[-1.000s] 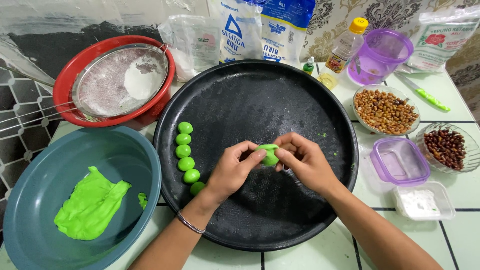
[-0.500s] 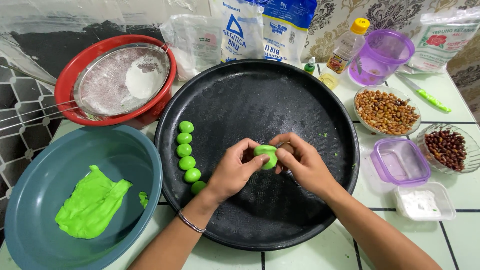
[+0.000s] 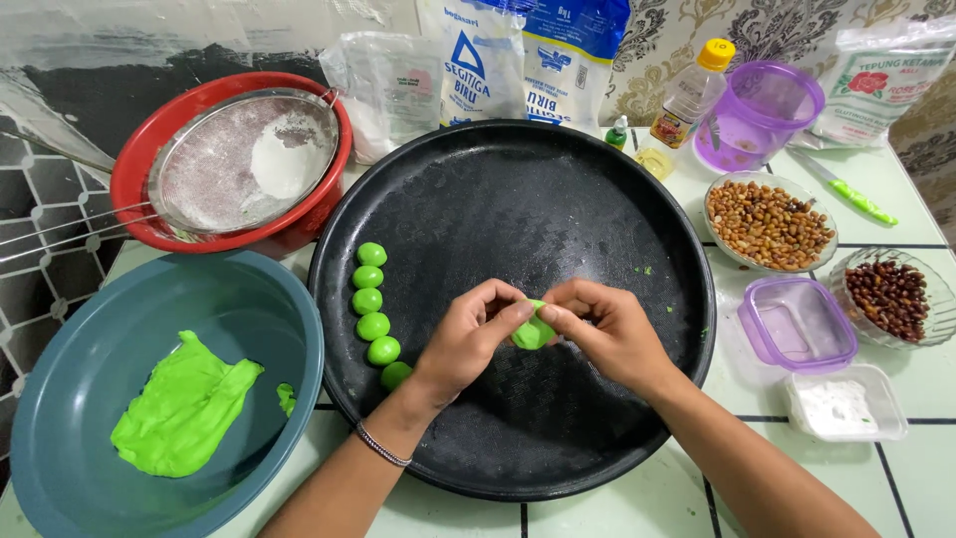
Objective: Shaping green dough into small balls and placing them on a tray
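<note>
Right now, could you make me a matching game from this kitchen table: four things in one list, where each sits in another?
Things:
1. dough ball
2. dough lump
3. sieve
4. peanuts

Places:
A. in the teal basin
B. in a glass bowl right of the black tray
C. between the left hand and right hand
D. on the red bowl

Pairs: 1-C, 2-A, 3-D, 4-B

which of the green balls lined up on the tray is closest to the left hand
The bottom ball of the row on the black tray, right beside the left hand's wrist; the other five sit farther up.
</note>
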